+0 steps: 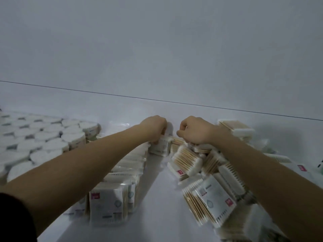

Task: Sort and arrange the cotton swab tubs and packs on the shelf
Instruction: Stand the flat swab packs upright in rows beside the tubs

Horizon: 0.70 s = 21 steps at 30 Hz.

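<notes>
White laminate shelf (157, 198) carries everything I see from my head camera. My left hand (154, 127) reaches to the back of the shelf, fingers curled down onto a small white cotton swab pack (161, 145) that stands at the far end of the left row of clear packs of wooden-stick swabs (113, 194). My right hand (195, 131) is just beside it, knuckles up and fingers curled, over the top of the loose heap of swab packs with pink labels (209, 186); I cannot tell whether it actually grips 1 of them. The 2 hands are near each other but apart. Round white cotton swab tubs (35, 142) fill the left of the shelf in tight rows. Flat rectangular swab boxes (236, 130) are stacked at the back right.
</notes>
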Each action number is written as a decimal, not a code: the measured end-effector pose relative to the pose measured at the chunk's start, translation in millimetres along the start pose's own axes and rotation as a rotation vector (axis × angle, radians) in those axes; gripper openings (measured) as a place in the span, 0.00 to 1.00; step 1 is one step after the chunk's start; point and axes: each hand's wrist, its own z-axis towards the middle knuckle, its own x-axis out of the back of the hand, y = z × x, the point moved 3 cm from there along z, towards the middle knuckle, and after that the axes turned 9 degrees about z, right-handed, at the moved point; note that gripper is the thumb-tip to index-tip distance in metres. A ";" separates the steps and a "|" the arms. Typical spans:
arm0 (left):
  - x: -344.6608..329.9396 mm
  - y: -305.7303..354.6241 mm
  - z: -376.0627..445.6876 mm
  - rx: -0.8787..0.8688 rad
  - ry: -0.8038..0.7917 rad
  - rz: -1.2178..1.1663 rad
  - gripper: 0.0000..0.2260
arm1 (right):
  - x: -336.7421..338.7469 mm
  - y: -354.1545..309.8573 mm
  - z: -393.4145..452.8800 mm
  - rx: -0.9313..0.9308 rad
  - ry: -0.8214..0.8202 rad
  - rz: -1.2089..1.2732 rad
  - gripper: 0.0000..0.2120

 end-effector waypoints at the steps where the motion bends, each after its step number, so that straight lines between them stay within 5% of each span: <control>1: -0.6 -1.1 1.2 -0.003 0.013 -0.019 0.17 | -0.1 -0.4 0.5 0.005 0.011 -0.011 0.14; 9: 8.2 2.0 -9.8 0.017 0.036 0.048 0.13 | 6.3 -7.9 -15.0 0.058 0.074 -0.061 0.12; 14: 16.2 9.3 -30.5 0.006 0.122 0.121 0.21 | 16.2 -11.3 -39.3 0.092 0.105 -0.069 0.09; 21: 65.2 63.1 -101.6 0.017 0.231 -0.382 0.13 | 37.9 8.3 -94.4 0.104 0.215 -0.011 0.07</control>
